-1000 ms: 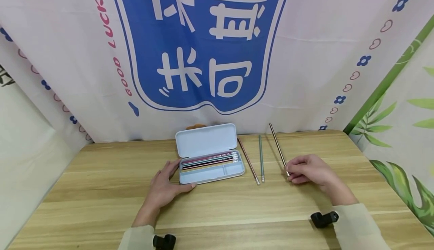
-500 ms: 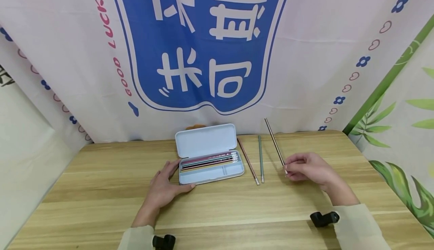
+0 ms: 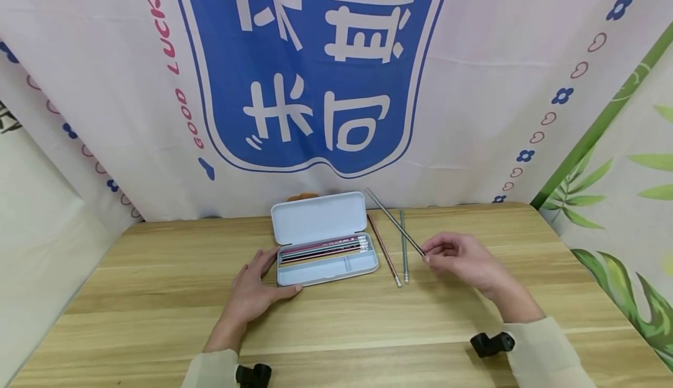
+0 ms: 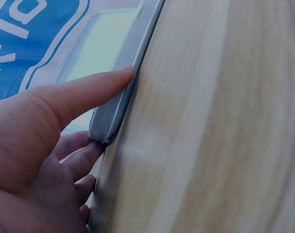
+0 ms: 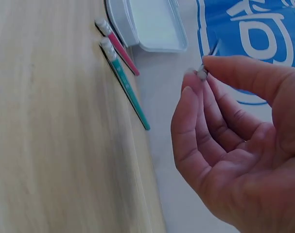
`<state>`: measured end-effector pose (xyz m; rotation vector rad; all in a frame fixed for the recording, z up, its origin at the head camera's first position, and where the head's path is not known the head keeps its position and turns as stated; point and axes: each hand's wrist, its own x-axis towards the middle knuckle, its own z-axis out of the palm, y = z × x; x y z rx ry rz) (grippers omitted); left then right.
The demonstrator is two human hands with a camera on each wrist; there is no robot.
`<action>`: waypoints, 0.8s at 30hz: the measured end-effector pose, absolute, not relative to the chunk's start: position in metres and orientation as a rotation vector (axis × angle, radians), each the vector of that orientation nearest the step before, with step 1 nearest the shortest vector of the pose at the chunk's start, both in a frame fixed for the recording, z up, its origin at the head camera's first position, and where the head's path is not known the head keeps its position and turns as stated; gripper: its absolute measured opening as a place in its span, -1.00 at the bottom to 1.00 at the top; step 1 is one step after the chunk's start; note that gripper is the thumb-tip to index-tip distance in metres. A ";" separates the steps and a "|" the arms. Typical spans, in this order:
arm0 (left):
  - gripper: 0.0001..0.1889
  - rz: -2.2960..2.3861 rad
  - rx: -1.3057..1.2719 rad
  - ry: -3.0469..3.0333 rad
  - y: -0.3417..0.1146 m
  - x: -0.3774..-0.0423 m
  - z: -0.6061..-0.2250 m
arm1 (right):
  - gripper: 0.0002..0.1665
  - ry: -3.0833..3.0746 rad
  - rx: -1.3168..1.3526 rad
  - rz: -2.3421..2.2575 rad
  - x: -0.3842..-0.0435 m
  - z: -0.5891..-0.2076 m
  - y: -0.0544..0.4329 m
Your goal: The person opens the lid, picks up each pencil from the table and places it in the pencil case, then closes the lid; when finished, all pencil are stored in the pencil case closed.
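Observation:
My right hand (image 3: 457, 259) pinches a dark, shiny pencil (image 3: 391, 218) near its eraser end between thumb and fingertips. The pencil slants up and left, its far end near the lid. In the right wrist view its pale eraser end (image 5: 202, 74) shows at the fingertips. My left hand (image 3: 255, 291) holds the left end of a light blue pencil case (image 3: 315, 272), thumb (image 4: 103, 87) along the front wall and fingers around the left side. The case lies open, with several pencils (image 3: 326, 249) in its back part, erasers to the right.
A reddish pencil (image 3: 386, 253) and a green pencil (image 3: 404, 248) lie on the wooden table (image 3: 368, 329) between the case and my right hand. The raised lid (image 3: 321, 218) stands near the printed cloth (image 3: 473, 113) behind the table.
My right hand has moved left with the dark pencil, whose far end has swung left over the green pencil toward the lid. My left hand has stayed at the case.

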<state>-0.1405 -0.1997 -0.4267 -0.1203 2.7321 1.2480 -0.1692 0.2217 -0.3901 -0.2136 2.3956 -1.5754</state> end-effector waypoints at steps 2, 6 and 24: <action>0.12 1.246 -0.120 2.735 -0.200 -0.140 -0.427 | -0.62 2.439 -0.245 -1.544 -0.169 -0.390 0.217; 0.12 1.250 -0.119 2.736 -0.201 -0.140 -0.427 | -0.68 2.509 -0.302 -1.494 -0.168 -0.392 0.208; 0.12 1.278 -0.122 2.742 -0.201 -0.140 -0.428 | -0.86 2.771 -0.377 -1.301 -0.204 -0.403 0.145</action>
